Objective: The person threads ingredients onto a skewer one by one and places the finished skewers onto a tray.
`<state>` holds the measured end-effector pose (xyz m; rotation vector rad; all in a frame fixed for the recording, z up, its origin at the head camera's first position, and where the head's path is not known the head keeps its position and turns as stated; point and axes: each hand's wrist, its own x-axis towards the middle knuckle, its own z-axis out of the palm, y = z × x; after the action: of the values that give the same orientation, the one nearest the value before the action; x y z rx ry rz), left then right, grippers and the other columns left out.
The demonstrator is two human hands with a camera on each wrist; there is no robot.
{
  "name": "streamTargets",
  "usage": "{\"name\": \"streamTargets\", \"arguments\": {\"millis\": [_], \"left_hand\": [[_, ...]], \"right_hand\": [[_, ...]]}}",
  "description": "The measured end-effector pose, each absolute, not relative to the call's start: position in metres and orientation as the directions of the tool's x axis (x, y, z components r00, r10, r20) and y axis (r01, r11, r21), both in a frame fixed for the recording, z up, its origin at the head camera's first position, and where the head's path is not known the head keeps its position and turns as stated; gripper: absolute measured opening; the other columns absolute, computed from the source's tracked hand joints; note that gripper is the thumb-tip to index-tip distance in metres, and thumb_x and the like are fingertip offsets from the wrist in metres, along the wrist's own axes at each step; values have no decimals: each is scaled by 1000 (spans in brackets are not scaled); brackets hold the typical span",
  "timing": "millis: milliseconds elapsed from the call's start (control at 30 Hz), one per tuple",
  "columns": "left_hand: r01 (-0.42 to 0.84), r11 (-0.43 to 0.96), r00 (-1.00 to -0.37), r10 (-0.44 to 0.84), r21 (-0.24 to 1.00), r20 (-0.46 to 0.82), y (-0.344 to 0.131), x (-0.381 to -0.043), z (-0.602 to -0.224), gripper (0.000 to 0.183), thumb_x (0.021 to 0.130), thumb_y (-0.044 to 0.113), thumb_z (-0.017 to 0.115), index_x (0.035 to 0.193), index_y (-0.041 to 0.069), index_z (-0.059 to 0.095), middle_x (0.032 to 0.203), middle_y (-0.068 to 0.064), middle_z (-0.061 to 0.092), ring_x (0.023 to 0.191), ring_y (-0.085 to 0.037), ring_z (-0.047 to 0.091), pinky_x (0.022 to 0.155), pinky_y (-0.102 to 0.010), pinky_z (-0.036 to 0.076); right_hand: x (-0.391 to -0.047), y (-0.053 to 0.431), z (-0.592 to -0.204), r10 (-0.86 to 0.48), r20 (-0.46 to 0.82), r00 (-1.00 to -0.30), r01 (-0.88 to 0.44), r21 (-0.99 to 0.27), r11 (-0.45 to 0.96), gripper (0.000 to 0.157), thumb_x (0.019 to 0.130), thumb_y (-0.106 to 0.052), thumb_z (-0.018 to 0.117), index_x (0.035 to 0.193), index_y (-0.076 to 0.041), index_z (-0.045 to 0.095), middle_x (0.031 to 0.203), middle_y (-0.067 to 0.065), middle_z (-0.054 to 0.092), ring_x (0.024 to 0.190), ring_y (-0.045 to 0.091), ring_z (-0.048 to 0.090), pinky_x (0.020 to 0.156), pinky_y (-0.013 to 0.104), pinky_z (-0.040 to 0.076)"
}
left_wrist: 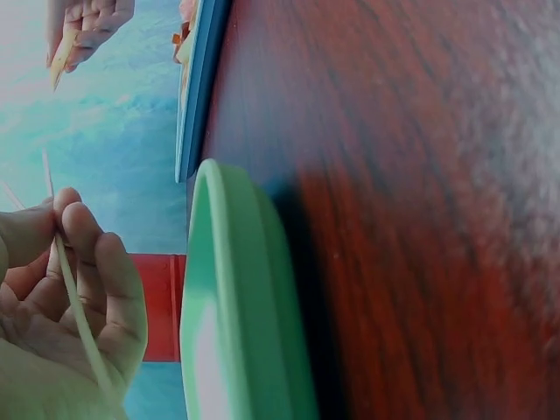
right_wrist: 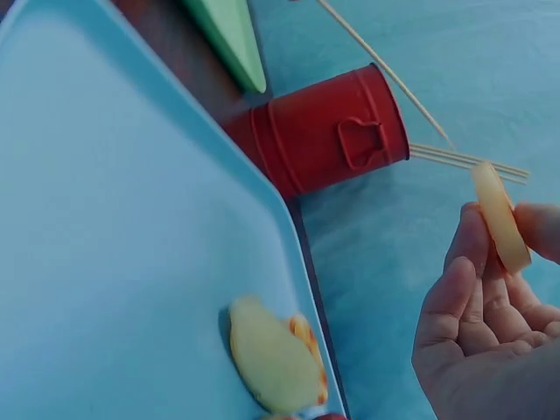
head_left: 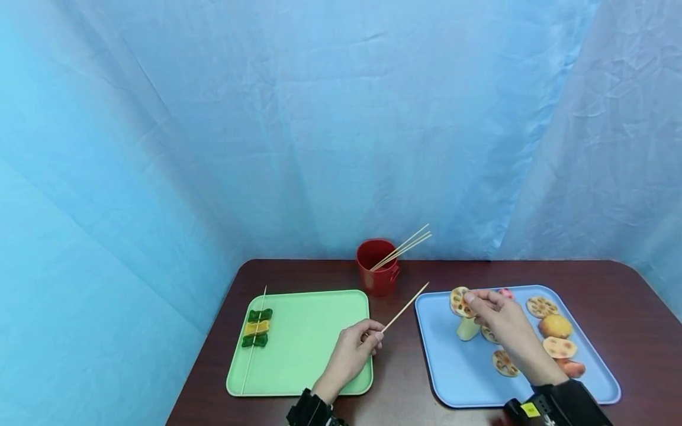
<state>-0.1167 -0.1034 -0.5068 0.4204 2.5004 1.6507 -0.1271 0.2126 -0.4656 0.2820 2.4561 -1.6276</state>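
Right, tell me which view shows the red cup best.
The right wrist view: the red cup is largest there, with its side handle plain to see. The head view shows it smaller, with sticks leaning in it; the left wrist view shows only part of it, behind the left hand.

Place type: tabletop booth, studio-like; wider room hidden. Evidence: creased light-blue fabric backdrop (head_left: pixel 341 130) hung behind and along sides; dark reddish-brown wood-grain table (head_left: pixel 396 378), rounded far corners; black wrist-worn devices (head_left: pixel 310 409).
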Motion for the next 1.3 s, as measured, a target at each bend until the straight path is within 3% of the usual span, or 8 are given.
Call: {"name": "streamTargets", "arguments": {"millis": [300,533,833,1300], "left_hand": [[173,377,-954,295,910,59,-103,-114,-505,17,104,11,61,103,1,74,73,4,64,61,-12,60,56,-21,47],[176,365,-942,333,914,48,-100,-112,-503,19,105,14,60,102,1,74,72,3,64,57,-5,54,53,-21,45],[160,351,-942,332,922,37,-97,-111,-501,19,105,14,61,102,2,74,72,4,62,56,-3,52,51,-21,46],[131,369,-944,330,920,2,-96,-111,-501,20,106,15,60,105,2,74,74,2,65,55,-4,52,52,-22,46]], "right_hand": [[-135,210,-466,21,-249,-968,250,-966,70,59,102,-51,59,136,-2,55,111,-6,63,97,7,61,86,27,55],[-137,207,-464,-5,-261,-965,258,-952,-167,40,101,-45,64,121,-11,59,109,-5,61,95,9,62,86,26,54],[-137,200,-462,-8,-248,-969,244,-948,-207,37,102,-42,63,121,-11,60,110,-4,61,95,8,61,86,25,55],[-137,195,-463,13,-217,-976,214,-972,-100,53,102,-48,60,131,-4,53,115,-4,59,100,8,58,89,24,54]]}}
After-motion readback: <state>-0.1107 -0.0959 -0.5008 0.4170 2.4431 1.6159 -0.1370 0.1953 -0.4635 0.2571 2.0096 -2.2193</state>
